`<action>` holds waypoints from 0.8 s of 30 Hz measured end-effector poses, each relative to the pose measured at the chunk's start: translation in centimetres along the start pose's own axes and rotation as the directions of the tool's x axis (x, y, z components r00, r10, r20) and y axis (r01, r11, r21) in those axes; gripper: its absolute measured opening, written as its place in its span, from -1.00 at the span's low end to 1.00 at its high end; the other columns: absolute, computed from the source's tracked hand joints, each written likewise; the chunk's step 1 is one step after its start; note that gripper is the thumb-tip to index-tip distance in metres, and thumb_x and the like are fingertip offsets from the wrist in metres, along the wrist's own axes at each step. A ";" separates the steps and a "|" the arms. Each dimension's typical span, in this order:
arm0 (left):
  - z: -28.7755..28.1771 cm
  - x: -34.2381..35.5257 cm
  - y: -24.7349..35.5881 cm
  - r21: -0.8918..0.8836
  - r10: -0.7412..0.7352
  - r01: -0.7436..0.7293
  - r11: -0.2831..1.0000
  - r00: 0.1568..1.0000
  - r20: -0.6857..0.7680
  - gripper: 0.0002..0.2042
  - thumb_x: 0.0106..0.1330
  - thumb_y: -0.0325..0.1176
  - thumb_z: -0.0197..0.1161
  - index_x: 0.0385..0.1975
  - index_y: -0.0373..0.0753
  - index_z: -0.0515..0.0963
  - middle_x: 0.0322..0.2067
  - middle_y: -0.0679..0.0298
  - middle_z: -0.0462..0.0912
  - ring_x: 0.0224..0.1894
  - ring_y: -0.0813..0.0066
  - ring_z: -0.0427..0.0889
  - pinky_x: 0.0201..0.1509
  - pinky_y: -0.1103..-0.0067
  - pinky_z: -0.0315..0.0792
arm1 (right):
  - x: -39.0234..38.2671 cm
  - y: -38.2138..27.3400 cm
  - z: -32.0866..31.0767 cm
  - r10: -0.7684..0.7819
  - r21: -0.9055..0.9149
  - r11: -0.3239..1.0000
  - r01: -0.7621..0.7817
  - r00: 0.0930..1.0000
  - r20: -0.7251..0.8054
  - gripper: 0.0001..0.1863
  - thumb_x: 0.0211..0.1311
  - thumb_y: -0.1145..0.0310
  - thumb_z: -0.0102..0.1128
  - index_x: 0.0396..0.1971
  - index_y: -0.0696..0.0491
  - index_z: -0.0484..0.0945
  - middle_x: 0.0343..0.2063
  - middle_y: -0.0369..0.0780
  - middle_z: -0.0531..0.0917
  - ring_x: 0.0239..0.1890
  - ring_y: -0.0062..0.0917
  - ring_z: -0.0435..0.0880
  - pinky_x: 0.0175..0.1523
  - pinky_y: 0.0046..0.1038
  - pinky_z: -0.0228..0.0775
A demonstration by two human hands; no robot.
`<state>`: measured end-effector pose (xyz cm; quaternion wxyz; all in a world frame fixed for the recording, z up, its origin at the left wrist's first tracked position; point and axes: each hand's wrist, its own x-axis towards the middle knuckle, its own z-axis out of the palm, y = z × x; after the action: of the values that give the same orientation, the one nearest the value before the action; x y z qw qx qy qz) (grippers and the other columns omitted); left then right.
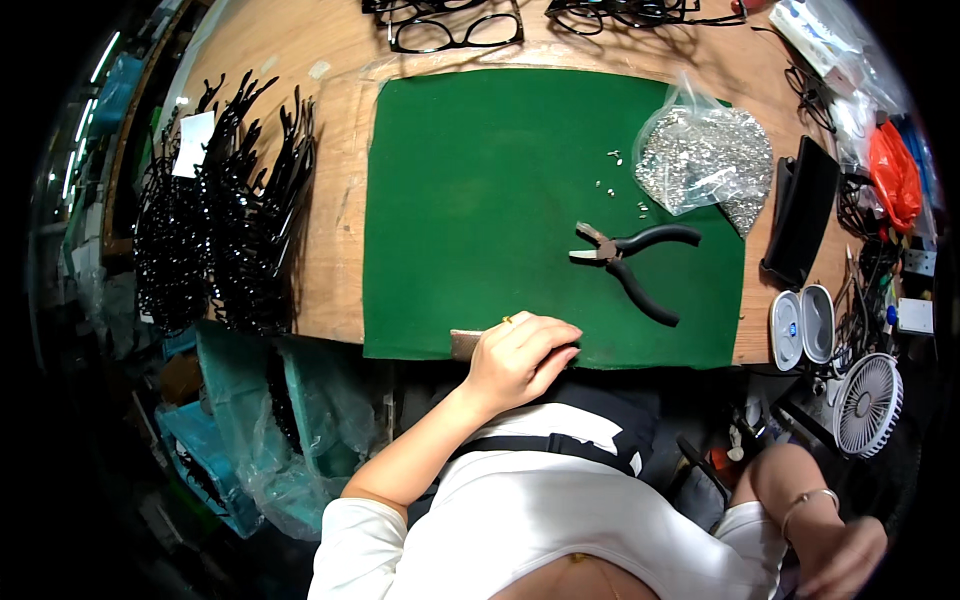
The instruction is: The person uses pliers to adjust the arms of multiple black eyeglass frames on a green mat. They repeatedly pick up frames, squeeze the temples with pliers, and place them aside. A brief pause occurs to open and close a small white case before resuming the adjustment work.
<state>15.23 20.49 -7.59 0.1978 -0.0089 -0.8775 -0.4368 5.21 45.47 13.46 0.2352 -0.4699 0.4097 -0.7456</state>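
Observation:
My left hand (515,362) rests at the front edge of a green mat (480,180), fingers curled together; whatever they hold is hidden. A flat brownish bar (463,344) lies just left of it, partly under the hand. Pliers (608,250) with black handles lie open on the mat to the upper right. Beyond them are a bag of small silvery parts (700,150) and a few loose pieces. My right hand (845,555) is low at the bottom right, off the table and blurred, its fingers unclear.
Black eyeglass frames (453,30) sit along the back. Bundles of black frames (220,230) cover the left. On the right are a black case (798,210), a small open oval case (815,322), cables, a red plastic bag (892,170) and a small fan (866,405).

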 end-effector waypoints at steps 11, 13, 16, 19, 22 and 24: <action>0.1 0.6 0.5 0.024 0.038 -0.040 0.999 0.998 0.055 -0.81 -0.06 -0.56 0.32 -0.41 -0.26 0.52 -0.40 0.20 0.63 -0.40 0.32 0.59 -0.32 0.53 0.41 | -9.5 9.6 -6.9 0.123 -0.476 0.221 -0.851 0.509 -0.852 -0.84 0.06 0.49 0.16 -0.32 0.14 0.45 -0.63 -0.34 0.39 -0.64 -0.76 0.35 -0.52 -0.68 0.22; 0.2 0.6 0.6 0.053 0.040 -0.042 0.998 0.998 0.051 -0.81 -0.05 -0.57 0.30 -0.41 -0.26 0.50 -0.40 0.20 0.62 -0.40 0.31 0.58 -0.30 0.53 0.40 | -11.1 9.2 -8.1 -0.056 -0.499 0.047 -0.865 0.496 -0.866 -0.85 0.05 0.44 0.17 -0.37 0.13 0.45 -0.65 -0.26 0.40 -0.68 -0.61 0.38 -0.52 -0.56 0.29; 0.5 0.5 0.7 0.126 0.018 -0.027 0.992 0.997 0.074 -0.81 -0.05 -0.59 0.29 -0.41 -0.27 0.50 -0.40 0.20 0.62 -0.40 0.30 0.57 -0.29 0.52 0.39 | -11.5 9.4 -9.2 -0.197 -0.372 -0.001 -0.928 0.365 -0.910 -0.83 0.06 0.39 0.18 -0.35 0.10 0.47 -0.63 -0.25 0.43 -0.66 -0.56 0.42 -0.50 -0.51 0.32; 0.7 0.4 0.6 0.136 -0.010 0.001 0.991 0.998 0.067 -0.80 -0.06 -0.62 0.28 -0.40 -0.28 0.50 -0.40 0.19 0.61 -0.40 0.29 0.56 -0.29 0.51 0.39 | -11.3 10.1 -9.6 -0.166 -0.400 -0.090 -0.912 0.409 -0.897 -0.80 0.07 0.36 0.21 -0.31 0.10 0.49 -0.49 -0.19 0.48 -0.58 -0.45 0.50 -0.43 -0.44 0.38; 0.8 0.3 0.6 0.122 -0.023 0.015 0.992 0.998 0.059 -0.80 -0.05 -0.62 0.27 -0.40 -0.28 0.50 -0.39 0.19 0.61 -0.39 0.28 0.56 -0.29 0.51 0.39 | -12.1 10.0 -9.6 -0.138 -0.411 -0.023 -0.911 0.410 -0.901 -0.73 0.06 0.37 0.22 -0.23 0.12 0.49 -0.34 -0.15 0.46 -0.52 -0.42 0.52 -0.37 -0.43 0.41; 0.9 0.2 0.6 0.119 -0.032 0.025 0.993 0.998 0.053 -0.80 -0.04 -0.62 0.27 -0.40 -0.28 0.50 -0.40 0.19 0.61 -0.40 0.30 0.56 -0.30 0.52 0.38 | -12.7 9.4 -9.5 -0.084 -0.469 0.083 -0.880 0.462 -0.883 -0.70 0.06 0.40 0.21 -0.18 0.13 0.49 -0.31 -0.14 0.45 -0.48 -0.42 0.53 -0.32 -0.42 0.41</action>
<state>14.84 21.49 -7.50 0.1676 0.0034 -0.9068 -0.3867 2.08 53.35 -2.96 -0.0598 0.0061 0.9426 -0.3285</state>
